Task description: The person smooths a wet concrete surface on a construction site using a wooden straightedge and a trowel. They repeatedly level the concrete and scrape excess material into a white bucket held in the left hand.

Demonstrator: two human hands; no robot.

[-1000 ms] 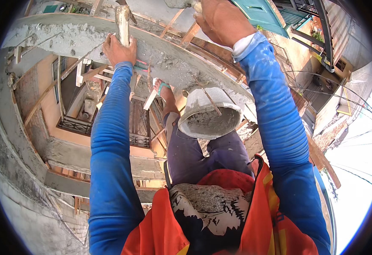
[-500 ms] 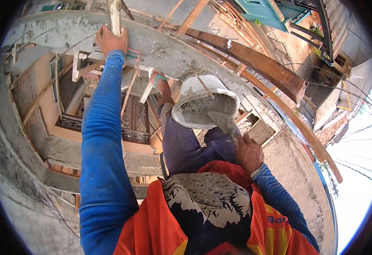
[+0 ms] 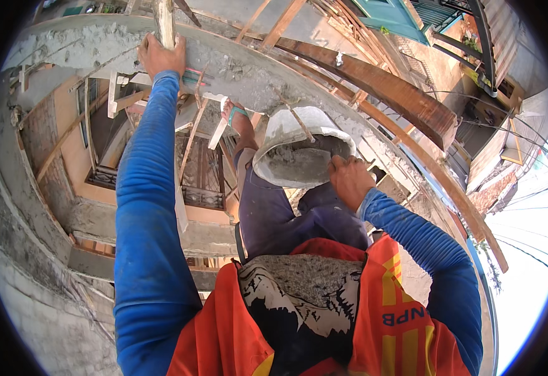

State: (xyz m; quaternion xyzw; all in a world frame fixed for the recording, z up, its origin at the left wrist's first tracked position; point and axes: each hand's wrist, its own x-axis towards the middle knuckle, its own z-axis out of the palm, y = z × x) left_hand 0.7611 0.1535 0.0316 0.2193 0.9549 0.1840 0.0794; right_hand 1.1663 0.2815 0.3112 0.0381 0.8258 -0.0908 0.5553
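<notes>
High on the left, my left hand (image 3: pixel 162 57) is wrapped round the lower end of an upright wooden post (image 3: pixel 164 24), beside the rough concrete beam. A mortar-crusted bucket (image 3: pixel 299 124) sits tilted between my legs, its mouth toward me, with wet grey mortar (image 3: pixel 296 164) inside. At the bucket's right rim, my right hand (image 3: pixel 352 182) is closed on a trowel (image 3: pixel 336 149). The trowel's blade dips into the bucket and is mostly hidden. A thin stick-like piece (image 3: pixel 296 116) crosses the bucket's upper rim.
The concrete beam (image 3: pixel 236 69) curves across the top, with rebar ends (image 3: pixel 195 77) poking out near my foot (image 3: pixel 239 119) in a teal-strapped sandal. A long brown plank (image 3: pixel 380 88) runs along the right. Timber supports (image 3: pixel 130 100) and a drop with window grilles lie left. Cables hang far right.
My right hand has moved up and left to the bucket's rim. The trowel blade, earlier in plain view at the rim, has gone into the bucket. The left hand keeps its hold.
</notes>
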